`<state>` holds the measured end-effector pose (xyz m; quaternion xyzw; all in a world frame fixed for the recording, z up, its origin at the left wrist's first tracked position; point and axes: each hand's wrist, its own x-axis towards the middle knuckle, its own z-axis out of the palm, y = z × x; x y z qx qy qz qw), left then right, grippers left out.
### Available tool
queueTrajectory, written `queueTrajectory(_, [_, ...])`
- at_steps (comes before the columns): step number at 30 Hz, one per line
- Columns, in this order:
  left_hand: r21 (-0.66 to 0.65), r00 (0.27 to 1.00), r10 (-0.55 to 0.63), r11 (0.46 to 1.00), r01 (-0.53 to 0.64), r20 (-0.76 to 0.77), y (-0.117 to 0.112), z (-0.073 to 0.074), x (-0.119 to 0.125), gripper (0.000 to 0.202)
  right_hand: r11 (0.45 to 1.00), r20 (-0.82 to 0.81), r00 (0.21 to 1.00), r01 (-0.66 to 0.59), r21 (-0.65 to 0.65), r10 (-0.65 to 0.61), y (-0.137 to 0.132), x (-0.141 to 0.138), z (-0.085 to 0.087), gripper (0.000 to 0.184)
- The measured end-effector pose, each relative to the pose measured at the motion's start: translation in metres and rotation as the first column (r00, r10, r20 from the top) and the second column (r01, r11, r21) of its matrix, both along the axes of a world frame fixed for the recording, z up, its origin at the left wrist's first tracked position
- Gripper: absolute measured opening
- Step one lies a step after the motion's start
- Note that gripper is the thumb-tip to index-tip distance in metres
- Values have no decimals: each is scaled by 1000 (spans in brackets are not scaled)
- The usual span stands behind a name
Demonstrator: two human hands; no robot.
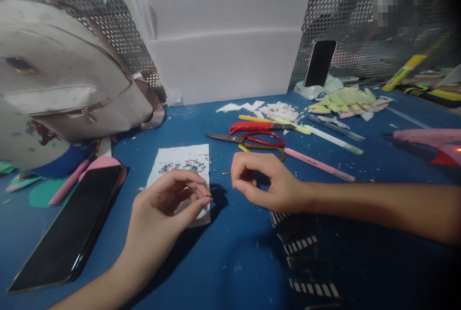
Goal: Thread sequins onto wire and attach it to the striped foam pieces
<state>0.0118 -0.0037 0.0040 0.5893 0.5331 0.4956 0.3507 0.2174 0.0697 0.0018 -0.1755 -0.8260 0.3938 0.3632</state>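
My left hand (167, 207) is closed in a pinch over the right edge of a white paper sheet (160, 156). Between its thumb and fingertips shows a tiny dark, brownish thing, too small to name. Small multicoloured bits (187, 165) lie scattered on the paper just beyond the hand. To the right, my right hand (268, 180) is curled with thumb and fingers together. A thin reddish tip (225, 173) shows at its fingertips; whether the hand holds it I cannot make out. Red-handled scissors (259, 138) lie just behind this hand.
Beyond the scissors lie a red-handled cutter (252, 127), a pink pen (319, 165) and white paper pieces (279, 111). A black phone (68, 228) and a backpack (68, 75) are at left. A pink glue gun (428, 137) sits at right; striped strips (300, 244) lie in front.
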Motion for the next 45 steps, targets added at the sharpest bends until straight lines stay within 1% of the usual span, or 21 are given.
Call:
queueTrajectory(6, [15,1000,-24,1000,24,11,0,-2,-1,12,998,2,999,-36,53,36,0,0,-3,12])
queueTrajectory(15, [14,998,-62,998,62,-2,-1,-3,-2,11,995,7,999,-53,88,53,-1,0,-2,11])
queueTrajectory(23, [24,998,-55,998,55,2,-2,0,1,11,991,-18,997,-69,118,72,0,-1,-4,11])
queueTrajectory(33, [27,998,-64,998,64,-2,-2,2,1,10,989,-19,998,-62,131,65,0,-1,-5,10])
queueTrajectory(45, [13,996,-79,997,80,-38,-2,-2,-4,10,989,-5,997,-72,126,73,1,-1,-3,10])
